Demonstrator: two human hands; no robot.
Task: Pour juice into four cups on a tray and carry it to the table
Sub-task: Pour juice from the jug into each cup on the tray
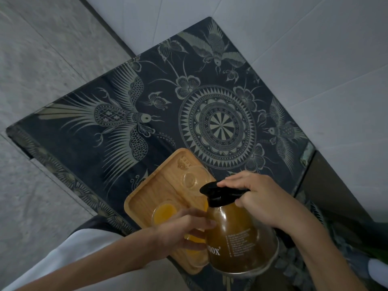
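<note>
Head view shows the right hand gripping the juice jug by its black handle at five o'clock, while the left hand curls around a cup on the wooden tray.

Right hand grips jug handle lower right; left hand holds cup on tray, patterned table.

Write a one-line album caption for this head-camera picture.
Right hand tilts a glass jug of juice over a wooden tray while the left hand steadies a cup.
</note>
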